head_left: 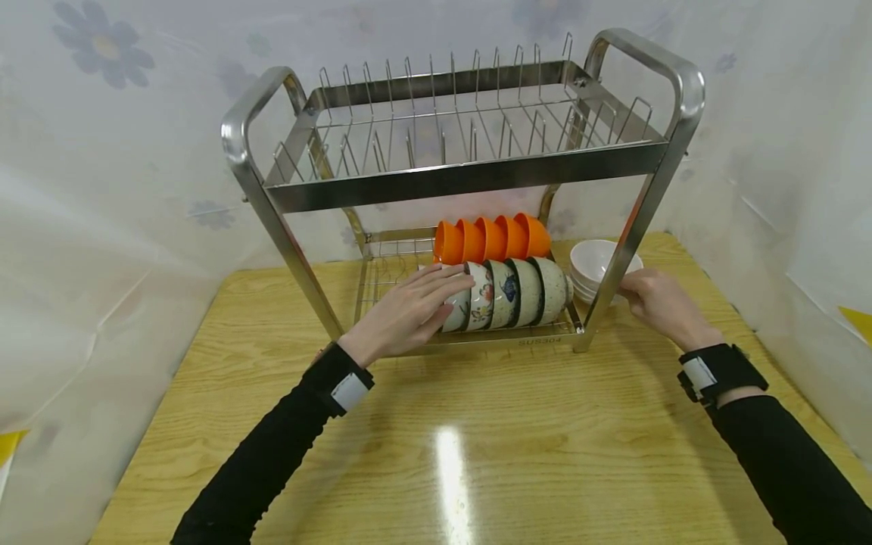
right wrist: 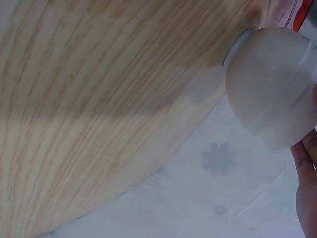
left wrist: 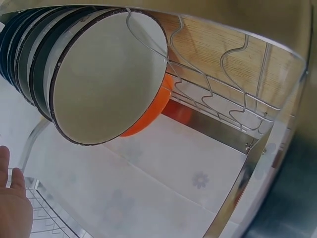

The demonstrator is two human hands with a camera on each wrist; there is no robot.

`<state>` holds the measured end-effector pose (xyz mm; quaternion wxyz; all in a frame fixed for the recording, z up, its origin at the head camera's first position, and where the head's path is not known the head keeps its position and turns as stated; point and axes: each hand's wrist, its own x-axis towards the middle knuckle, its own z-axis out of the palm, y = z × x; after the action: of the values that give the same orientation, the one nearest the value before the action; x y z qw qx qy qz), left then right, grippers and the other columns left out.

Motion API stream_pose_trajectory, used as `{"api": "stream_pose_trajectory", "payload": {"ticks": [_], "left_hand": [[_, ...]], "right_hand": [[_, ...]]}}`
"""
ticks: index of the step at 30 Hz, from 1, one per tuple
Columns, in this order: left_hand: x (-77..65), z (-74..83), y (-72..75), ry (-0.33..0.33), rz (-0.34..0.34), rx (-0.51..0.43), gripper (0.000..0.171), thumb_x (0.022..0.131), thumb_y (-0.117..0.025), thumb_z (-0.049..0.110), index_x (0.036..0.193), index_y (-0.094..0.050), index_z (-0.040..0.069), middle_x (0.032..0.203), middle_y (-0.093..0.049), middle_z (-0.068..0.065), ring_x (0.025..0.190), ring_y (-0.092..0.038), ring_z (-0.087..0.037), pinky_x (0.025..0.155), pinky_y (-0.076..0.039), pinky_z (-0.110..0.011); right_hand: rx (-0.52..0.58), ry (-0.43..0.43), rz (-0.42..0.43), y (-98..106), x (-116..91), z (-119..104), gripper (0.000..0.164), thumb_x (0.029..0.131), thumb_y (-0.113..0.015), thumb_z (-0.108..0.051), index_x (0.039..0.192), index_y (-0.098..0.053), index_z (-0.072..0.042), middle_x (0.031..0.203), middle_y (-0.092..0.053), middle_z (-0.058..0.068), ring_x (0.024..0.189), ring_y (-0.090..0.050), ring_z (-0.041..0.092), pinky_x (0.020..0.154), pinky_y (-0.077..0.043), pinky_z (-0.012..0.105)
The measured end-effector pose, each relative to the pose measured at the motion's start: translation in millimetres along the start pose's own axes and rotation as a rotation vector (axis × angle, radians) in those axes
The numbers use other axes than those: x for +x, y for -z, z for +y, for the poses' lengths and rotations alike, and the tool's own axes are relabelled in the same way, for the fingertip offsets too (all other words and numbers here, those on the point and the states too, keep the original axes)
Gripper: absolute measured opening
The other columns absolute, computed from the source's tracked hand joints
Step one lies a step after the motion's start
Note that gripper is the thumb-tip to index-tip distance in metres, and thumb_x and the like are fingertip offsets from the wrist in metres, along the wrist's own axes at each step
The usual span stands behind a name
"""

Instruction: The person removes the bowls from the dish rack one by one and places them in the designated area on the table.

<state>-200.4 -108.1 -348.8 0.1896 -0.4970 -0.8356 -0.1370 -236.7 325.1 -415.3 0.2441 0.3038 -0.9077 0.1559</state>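
My left hand reaches over the front of the lower rack shelf, fingers extended along the left end of a row of patterned bowls. These stand on edge, nested side by side; in the left wrist view the end bowl shows its pale inside and dark rim. My right hand pinches the rim of a small stack of white bowls on the table, right of the rack. In the right wrist view the white bowls appear side-on, with fingertips at the rim.
A two-tier metal dish rack stands on the wooden table, its front right leg between me and the white bowls. Orange bowls line the lower shelf behind the patterned ones. Wire dividers rise from the upper tier. Flower-printed sheeting surrounds the table.
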Motion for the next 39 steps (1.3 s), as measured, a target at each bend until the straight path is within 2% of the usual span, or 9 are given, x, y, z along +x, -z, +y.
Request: {"api": "stream_pose_trajectory", "payload": {"ticks": [9, 16, 22, 28, 39], "left_hand": [[-2.0, -1.4, 0.1, 0.022, -0.016, 0.008, 0.047, 0.100, -0.058, 0.011, 0.146, -0.050, 0.005, 0.150, -0.053, -0.016, 0.142, -0.048, -0.031, 0.124, -0.032, -0.045], [-2.9, -4.7, -2.7, 0.038, -0.003, 0.015, 0.049, 0.098, -0.061, 0.009, 0.145, -0.050, 0.004, 0.150, -0.053, -0.018, 0.142, -0.048, -0.032, 0.122, -0.035, -0.050], [-4.2, -6.0, -3.6, 0.075, 0.017, -0.009, 0.048, 0.099, -0.060, 0.009, 0.145, -0.050, 0.005, 0.148, -0.055, -0.016, 0.142, -0.048, -0.032, 0.123, -0.034, -0.049], [-4.6, -6.7, -4.7, 0.200, 0.025, -0.048, 0.050, 0.100, -0.058, 0.009, 0.148, -0.047, 0.005, 0.151, -0.052, -0.014, 0.146, -0.044, -0.032, 0.126, -0.028, -0.047], [-6.4, -7.0, -5.2, 0.448, -0.015, -0.170, 0.059, 0.102, -0.056, 0.016, 0.155, -0.033, 0.005, 0.161, -0.037, -0.018, 0.147, -0.040, -0.036, 0.123, -0.034, -0.051]], "right_hand": [[0.023, -0.016, -0.048, -1, -3, -2, 0.023, 0.076, -0.067, 0.020, 0.083, -0.073, -0.001, 0.077, -0.073, 0.013, 0.070, -0.068, 0.027, 0.063, -0.055, 0.047], [0.030, -0.066, -0.089, 0, -2, -4, 0.017, 0.082, -0.070, 0.013, 0.086, -0.074, -0.002, 0.078, -0.074, 0.012, 0.070, -0.069, 0.027, 0.062, -0.053, 0.045], [0.057, -0.091, -0.122, 1, -1, -5, 0.013, 0.085, -0.073, 0.006, 0.094, -0.075, -0.003, 0.087, -0.077, 0.016, 0.080, -0.073, 0.035, 0.069, -0.057, 0.052], [0.074, -0.071, -0.072, 0, -2, -6, 0.021, 0.084, -0.073, 0.008, 0.101, -0.072, -0.005, 0.094, -0.076, 0.016, 0.087, -0.072, 0.039, 0.075, -0.057, 0.055], [0.132, -0.081, 0.000, 5, -3, -15, 0.039, 0.084, -0.070, 0.012, 0.120, -0.067, -0.002, 0.115, -0.072, 0.022, 0.101, -0.068, 0.042, 0.083, -0.055, 0.055]]}}
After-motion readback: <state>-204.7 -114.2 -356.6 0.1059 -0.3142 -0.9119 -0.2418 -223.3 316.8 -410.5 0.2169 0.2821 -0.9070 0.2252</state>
